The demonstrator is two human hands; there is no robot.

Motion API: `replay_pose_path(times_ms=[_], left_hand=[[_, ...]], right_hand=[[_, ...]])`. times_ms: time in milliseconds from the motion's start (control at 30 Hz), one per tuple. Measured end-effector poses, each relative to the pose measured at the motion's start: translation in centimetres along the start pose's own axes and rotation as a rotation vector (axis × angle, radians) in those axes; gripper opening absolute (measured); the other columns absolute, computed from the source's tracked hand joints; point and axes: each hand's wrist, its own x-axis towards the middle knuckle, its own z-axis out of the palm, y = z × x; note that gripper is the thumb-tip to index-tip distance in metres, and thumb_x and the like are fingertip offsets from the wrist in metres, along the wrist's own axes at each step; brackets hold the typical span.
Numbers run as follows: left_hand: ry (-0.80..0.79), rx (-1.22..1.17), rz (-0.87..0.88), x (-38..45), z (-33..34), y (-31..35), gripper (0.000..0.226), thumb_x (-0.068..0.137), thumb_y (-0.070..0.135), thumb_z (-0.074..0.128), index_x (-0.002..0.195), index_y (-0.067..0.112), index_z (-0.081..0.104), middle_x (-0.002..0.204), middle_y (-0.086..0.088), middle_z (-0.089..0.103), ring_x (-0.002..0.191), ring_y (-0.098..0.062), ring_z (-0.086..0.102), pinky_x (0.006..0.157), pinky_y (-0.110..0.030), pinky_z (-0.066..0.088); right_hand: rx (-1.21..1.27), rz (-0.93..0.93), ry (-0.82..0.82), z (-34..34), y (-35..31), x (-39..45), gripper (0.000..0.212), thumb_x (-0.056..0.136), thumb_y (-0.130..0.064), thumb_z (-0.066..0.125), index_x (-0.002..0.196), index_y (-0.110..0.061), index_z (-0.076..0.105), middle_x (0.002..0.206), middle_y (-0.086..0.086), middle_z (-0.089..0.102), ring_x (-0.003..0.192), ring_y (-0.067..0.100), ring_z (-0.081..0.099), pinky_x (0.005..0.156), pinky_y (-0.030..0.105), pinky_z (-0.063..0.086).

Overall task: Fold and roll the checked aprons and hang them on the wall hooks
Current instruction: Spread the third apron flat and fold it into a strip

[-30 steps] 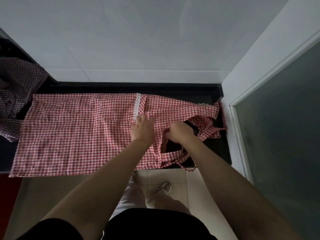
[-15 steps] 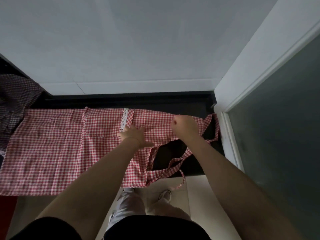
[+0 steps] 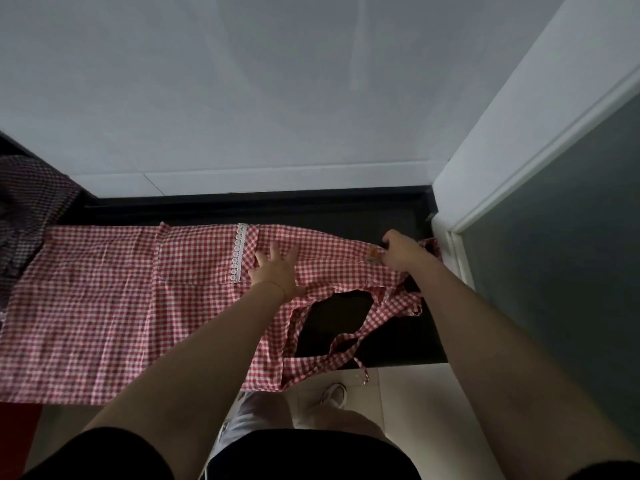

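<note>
Head view: unreadable orange tag on apron

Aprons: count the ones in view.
2. A red apron lies spread on the dark counter under both hands; a darker apron is bunched at the left edge. More may lie out of frame.

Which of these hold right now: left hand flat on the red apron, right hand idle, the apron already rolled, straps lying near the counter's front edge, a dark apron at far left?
1. The left hand lies flat on the red apron. True.
2. The right hand is idle. False: it grips the apron's top edge.
3. The apron is rolled. False: it lies spread on the counter.
4. The straps lie near the counter's front edge. True.
5. A dark apron lies at far left. True.
</note>
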Motion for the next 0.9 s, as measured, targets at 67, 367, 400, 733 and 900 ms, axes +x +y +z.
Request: replay_pose_path(times_ms=[67,367,400,733,900], left_hand=[[-0.032,-0.017,-0.029,0.2,-0.5,-0.1,0.109,0.081,0.055,0.072,0.157,0.035,-0.004,0.164,-0.013,-0.013,0.148,-0.048,-0.001,0.112,-0.063,0.031],[-0.057,-0.006,-0.010,1.8,-1.8,0.0,0.122,0.073,0.053,0.080,0.154,0.045,-0.012,0.162,-0.017,-0.022,0.147,-0.052,-0.006,0.111,-0.068,0.022],[-0.057,-0.009,-0.008,1.9,-1.9,0.0,0.122,0.073,0.053,0.080,0.154,0.045,-0.011,0.162,-0.017,-0.022,0.146,-0.052,-0.006,0.111,-0.069,0.021],[-0.031,-0.059,0.057,3.1,-2.8,-0.6,0.133,0.063,0.059,0.084,0.154,0.046,-0.012,0.162,-0.013,-0.023,0.148,-0.048,-0.010,0.114,-0.068,0.012],[0.058,-0.080,0.134,2.2,-2.2,-0.7,0.123,0.062,0.061,0.083,0.156,0.040,0.006,0.165,-0.009,-0.008,0.151,-0.039,-0.004,0.114,-0.065,0.018]], right_hand=[[-0.072,0.000,-0.162,-0.9,-0.8,0.1,0.017,0.092,-0.024,0.063,0.086,-0.009,0.058,0.084,0.005,0.056,0.075,0.018,0.056,0.058,0.025,0.042],[0.782,0.172,0.269,-3.3,-0.8,2.0,0.053,0.094,-0.031,0.063,0.133,-0.002,0.043,0.123,0.012,0.056,0.108,0.027,0.056,0.084,0.036,0.046],[0.853,0.216,0.151,-2.7,-0.9,2.0,0.076,0.089,-0.045,0.067,0.143,-0.002,0.036,0.136,0.015,0.052,0.119,0.031,0.054,0.094,0.041,0.048],[0.609,0.112,0.431,-1.9,-0.6,2.5,0.015,0.098,-0.018,0.056,0.095,-0.005,0.061,0.097,0.007,0.064,0.082,0.022,0.060,0.062,0.030,0.043],[0.295,0.096,0.633,-1.6,-2.0,2.3,0.019,0.095,-0.008,0.053,0.114,-0.012,0.053,0.117,0.014,0.053,0.098,0.032,0.055,0.084,0.046,0.049]])
